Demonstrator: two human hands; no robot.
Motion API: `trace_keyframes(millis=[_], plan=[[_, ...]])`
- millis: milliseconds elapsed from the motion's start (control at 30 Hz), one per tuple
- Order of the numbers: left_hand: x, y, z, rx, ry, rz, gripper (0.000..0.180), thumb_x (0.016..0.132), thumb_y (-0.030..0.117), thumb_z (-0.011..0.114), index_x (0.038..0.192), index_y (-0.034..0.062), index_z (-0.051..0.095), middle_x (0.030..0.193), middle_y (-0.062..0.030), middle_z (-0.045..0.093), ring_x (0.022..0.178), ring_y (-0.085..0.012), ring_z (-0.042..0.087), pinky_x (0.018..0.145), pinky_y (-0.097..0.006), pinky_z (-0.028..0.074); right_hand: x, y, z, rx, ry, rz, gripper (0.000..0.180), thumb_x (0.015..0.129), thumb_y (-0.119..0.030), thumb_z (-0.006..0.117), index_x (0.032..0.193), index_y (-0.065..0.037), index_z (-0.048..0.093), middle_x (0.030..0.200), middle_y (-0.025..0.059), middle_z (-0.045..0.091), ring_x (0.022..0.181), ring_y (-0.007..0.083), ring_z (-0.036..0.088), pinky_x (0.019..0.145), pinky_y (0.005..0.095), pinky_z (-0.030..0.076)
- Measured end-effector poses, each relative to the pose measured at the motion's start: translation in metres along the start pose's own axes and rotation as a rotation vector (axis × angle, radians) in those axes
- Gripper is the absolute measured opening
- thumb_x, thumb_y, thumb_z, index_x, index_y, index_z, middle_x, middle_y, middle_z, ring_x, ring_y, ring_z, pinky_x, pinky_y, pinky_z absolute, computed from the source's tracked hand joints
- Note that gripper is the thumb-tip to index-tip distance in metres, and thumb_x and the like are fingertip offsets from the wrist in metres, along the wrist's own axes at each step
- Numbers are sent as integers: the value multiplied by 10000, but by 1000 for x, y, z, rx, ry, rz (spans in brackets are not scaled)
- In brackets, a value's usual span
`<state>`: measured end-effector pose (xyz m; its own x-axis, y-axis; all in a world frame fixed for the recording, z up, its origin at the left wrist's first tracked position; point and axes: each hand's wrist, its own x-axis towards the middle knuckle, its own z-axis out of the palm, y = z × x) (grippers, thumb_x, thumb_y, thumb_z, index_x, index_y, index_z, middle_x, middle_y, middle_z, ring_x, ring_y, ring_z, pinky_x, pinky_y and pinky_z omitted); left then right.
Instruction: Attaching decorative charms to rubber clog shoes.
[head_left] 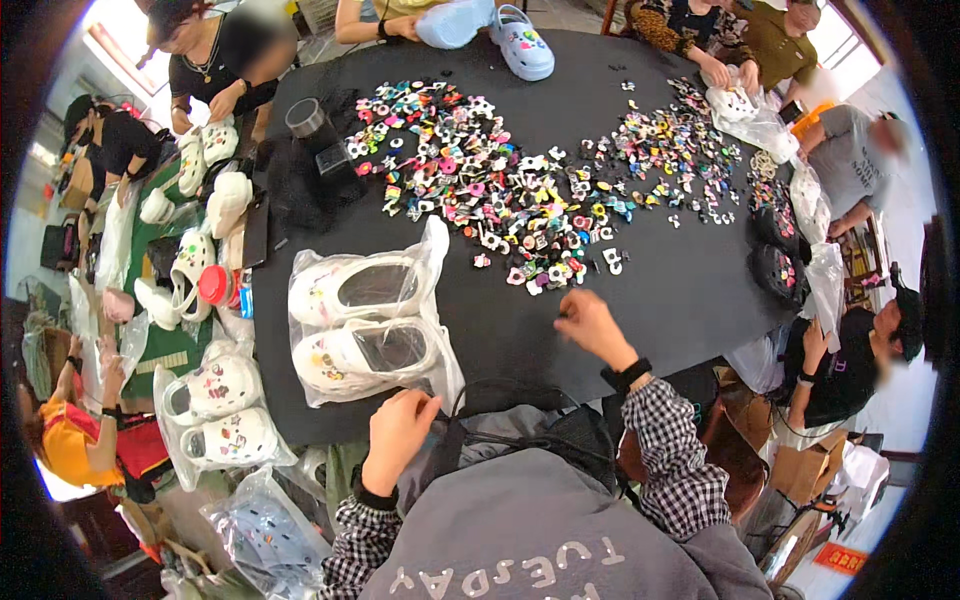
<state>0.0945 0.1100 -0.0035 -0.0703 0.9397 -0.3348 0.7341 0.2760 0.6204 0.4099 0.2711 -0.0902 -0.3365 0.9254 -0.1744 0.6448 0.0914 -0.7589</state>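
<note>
A pair of white clogs with charms (365, 325) lies in a clear plastic bag on the black tabletop, left of centre. Just below the bag's near corner is my left hand (398, 435), its fingers curled together; whatever they hold, if anything, is hidden. My right hand (592, 325) hovers over the table's near part with thumb and fingers pinched; a small dark spot shows at the tips, too small to name. Beyond it spreads a heap of colourful shoe charms (490, 185), its closest pieces a short way from my fingertips.
A light blue clog (522, 45) stands at the far edge. Dark containers (318, 135) sit left of the charms. Black clogs (775, 270) lie at the right edge. More bagged white clogs (225, 410) are on the left, near a red-lidded jar (215, 285). Several people work around the table.
</note>
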Motion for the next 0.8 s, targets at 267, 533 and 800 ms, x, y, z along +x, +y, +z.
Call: trace_keyframes(millis=[267, 533, 800], plan=[[13, -40, 45, -310, -57, -96, 357, 929, 325, 577, 824, -13, 618, 751, -120, 632, 676, -263, 587, 635, -353, 439, 33, -83, -1, 136, 47, -149, 327, 847, -91, 670, 1146, 5, 578, 1057, 102, 624, 956, 175, 633, 783, 300, 538], [10, -16, 7, -1101, 19, -251, 238, 953, 211, 571, 879, -6, 638, 788, 68, 552, 724, -26, 445, 662, -204, 359, 1, -134, 47, 338, -498, -188, 277, 884, -189, 623, 1100, -16, 612, 958, 145, 680, 857, 236, 668, 767, 334, 520], [-3, -9, -1, -1316, -40, -266, 223, 961, 183, 557, 1060, -3, 628, 923, 28, 632, 813, -42, 557, 724, -203, 424, -12, -185, 57, 238, -338, -465, 183, 808, -118, 670, 929, -27, 568, 868, 118, 579, 792, 274, 618, 688, 364, 507]])
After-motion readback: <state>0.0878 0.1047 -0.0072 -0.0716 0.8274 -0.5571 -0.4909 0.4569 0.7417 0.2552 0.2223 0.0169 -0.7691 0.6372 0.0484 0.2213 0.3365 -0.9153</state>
